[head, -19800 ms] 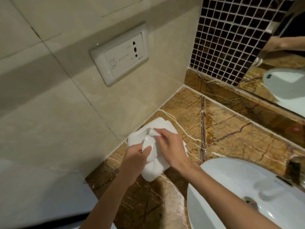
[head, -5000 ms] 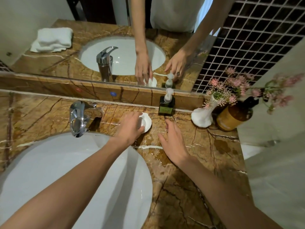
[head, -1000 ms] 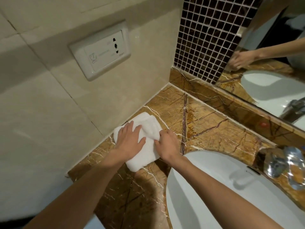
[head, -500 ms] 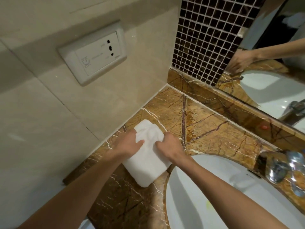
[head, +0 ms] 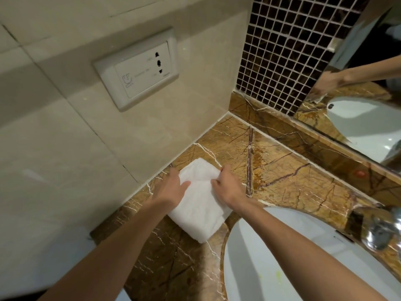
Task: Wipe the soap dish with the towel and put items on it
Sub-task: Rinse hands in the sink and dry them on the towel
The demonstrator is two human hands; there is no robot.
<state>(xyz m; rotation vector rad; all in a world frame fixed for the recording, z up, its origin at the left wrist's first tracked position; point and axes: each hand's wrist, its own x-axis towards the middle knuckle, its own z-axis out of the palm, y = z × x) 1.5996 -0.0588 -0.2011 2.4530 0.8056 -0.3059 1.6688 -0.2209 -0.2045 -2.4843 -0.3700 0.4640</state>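
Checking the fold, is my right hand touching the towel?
Touching. The head view shows the right hand pinching the towel near its upper fold.

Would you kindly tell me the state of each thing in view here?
White folded towel: folded, flat on the brown marble counter.
Left hand: grips the towel's left edge.
Right hand: pinches its top fold.
White wall socket: nothing plugged in.
White basin: unfilled.
Chrome tap: no stream visible.

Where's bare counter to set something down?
Widest: marble counter between the towel, the backsplash ledge under the mirror and the faucet. Also the strip nearer the camera, left of the sink. Crowded: the towel spot, left hand and right hand holding it beside the wall.
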